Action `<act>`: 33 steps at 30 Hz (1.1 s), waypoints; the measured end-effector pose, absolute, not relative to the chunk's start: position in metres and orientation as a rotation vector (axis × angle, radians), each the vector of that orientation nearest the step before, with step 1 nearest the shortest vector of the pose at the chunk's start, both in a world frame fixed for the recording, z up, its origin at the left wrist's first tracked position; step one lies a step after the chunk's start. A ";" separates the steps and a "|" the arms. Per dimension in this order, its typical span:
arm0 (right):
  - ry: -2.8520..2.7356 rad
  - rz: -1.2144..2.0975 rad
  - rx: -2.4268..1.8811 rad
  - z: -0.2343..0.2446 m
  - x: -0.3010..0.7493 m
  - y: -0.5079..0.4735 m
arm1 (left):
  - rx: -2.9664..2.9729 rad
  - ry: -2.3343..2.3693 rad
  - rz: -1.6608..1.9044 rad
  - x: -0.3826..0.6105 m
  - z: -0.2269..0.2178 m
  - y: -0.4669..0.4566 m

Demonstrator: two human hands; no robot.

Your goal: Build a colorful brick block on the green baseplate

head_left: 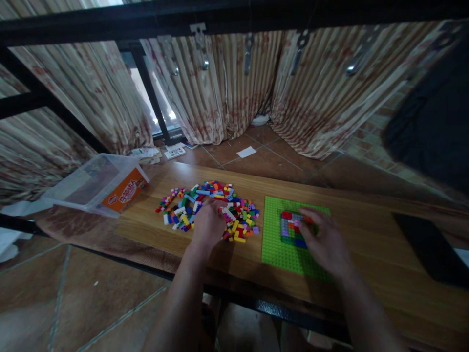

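Left hand point(208, 226), fingers curled down, rests in brick pile point(216, 205); pinch not discernible. Right hand point(324, 242), spread, presses build point(291, 227) on baseplate point(276, 247). Judged: selecting a brick; seating needs stud alignment.

On the table point(366, 234), the brick pile point(216, 195) lies at the frame's centre, with the box point(98, 183) tipped on its side to its left, the baseplate point(278, 244) just to its right and a flat slab point(428, 249) at far right. A patch of joined bricks point(291, 227) sits on the baseplate. The left hand point(207, 227) rests on the pile's near edge and the right hand point(324, 242) on the baseplate, touching the patch; curtains point(227, 83) hang behind the table.
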State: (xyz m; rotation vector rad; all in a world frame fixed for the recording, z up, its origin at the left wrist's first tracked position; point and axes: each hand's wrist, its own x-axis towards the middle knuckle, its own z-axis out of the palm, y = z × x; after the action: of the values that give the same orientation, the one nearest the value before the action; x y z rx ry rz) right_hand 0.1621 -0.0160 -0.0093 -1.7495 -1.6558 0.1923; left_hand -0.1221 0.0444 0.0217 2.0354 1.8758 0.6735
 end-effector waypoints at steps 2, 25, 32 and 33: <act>-1.701 0.196 -1.791 -0.012 0.160 -0.015 | 2.079 1.846 0.658 -0.119 0.020 0.043; -1.096 0.319 -1.622 0.006 0.166 -0.021 | 1.747 1.484 1.039 -0.073 0.030 0.046; -1.199 0.661 -1.424 0.017 0.136 -0.034 | 0.986 0.979 0.971 -0.026 0.033 0.018; -1.242 0.712 -1.418 0.017 0.132 -0.035 | 0.930 0.955 0.955 -0.020 0.033 0.015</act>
State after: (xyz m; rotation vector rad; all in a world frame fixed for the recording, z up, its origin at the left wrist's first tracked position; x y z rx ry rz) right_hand 0.1317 -0.0354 0.0173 -1.4182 -1.2423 0.7125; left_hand -0.0204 0.0151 0.0327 0.9295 0.9553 0.9547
